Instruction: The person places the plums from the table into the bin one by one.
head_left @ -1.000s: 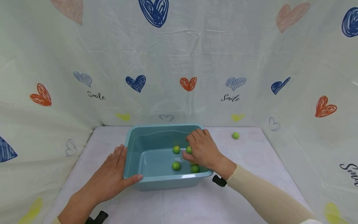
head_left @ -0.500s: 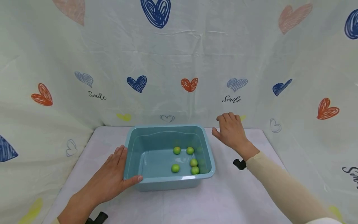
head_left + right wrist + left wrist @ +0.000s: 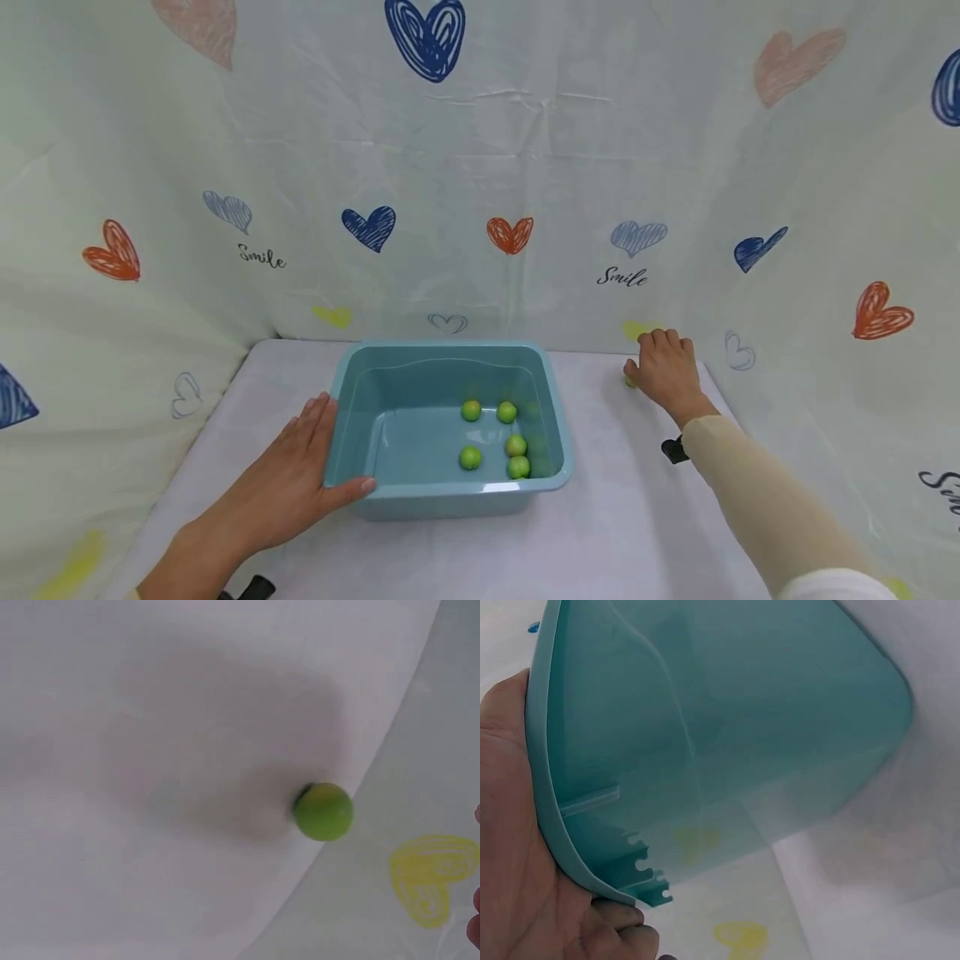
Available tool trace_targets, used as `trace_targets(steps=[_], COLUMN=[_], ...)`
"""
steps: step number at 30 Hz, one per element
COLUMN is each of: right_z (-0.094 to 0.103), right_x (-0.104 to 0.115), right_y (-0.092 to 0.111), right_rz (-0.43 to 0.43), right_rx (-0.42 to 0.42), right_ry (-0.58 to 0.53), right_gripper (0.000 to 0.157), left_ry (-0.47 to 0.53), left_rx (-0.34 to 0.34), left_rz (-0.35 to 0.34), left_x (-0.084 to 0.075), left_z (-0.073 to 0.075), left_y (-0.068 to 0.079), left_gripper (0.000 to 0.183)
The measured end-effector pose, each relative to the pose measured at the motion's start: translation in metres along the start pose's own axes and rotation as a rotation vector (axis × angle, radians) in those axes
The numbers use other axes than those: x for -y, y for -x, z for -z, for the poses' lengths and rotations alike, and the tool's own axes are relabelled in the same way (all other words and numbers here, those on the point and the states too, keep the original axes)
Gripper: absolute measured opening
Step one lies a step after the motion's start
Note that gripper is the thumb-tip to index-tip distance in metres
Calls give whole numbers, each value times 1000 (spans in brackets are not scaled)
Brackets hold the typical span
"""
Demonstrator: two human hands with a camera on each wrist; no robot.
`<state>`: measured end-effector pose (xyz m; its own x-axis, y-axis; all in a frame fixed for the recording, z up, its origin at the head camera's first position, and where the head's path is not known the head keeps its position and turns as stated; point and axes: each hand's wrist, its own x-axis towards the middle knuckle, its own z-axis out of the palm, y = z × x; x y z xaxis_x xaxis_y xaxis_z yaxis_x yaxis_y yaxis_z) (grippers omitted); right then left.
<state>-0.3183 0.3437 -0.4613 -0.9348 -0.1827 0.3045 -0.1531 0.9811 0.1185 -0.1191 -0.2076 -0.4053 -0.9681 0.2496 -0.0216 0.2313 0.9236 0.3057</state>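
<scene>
A light blue plastic basin (image 3: pixel 450 490) stands on the white table, with several small green limes (image 3: pixel 470 457) lying in its right half. My left hand (image 3: pixel 273 471) rests along the basin's left rim, fingers extended, thumb over the front corner. From the left wrist view, the palm lies against the basin's rim (image 3: pixel 540 761). My right hand (image 3: pixel 667 371) hovers over a single lime (image 3: pixel 324 811) near the table's back right. Only a sliver of that fruit shows past the thumb in the head view. Fingertips (image 3: pixel 474 930) appear at the right wrist view's edge, apart from the lime.
A white sheet (image 3: pixel 450 167) printed with hearts and "Smile" hangs behind and at both sides. The table's (image 3: pixel 600 517) back edge runs just behind the basin and the single lime.
My right hand has left the basin, moved right and come down over the lime on the table. The left hand stays at the basin's rim. The head view has tilted slightly.
</scene>
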Motion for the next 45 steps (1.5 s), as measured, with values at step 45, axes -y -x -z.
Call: trace_targets(steps=[45], right_z=[-64], right_x=[11], right_y=[29], right_rz=[-51], right_rx=[106], right_ry=[-134], right_gripper=[27], left_ry=[1], left_rx=[7], left_rz=[8], left_x=[-2], left_z=[1], left_y=[0], left_gripper=[131])
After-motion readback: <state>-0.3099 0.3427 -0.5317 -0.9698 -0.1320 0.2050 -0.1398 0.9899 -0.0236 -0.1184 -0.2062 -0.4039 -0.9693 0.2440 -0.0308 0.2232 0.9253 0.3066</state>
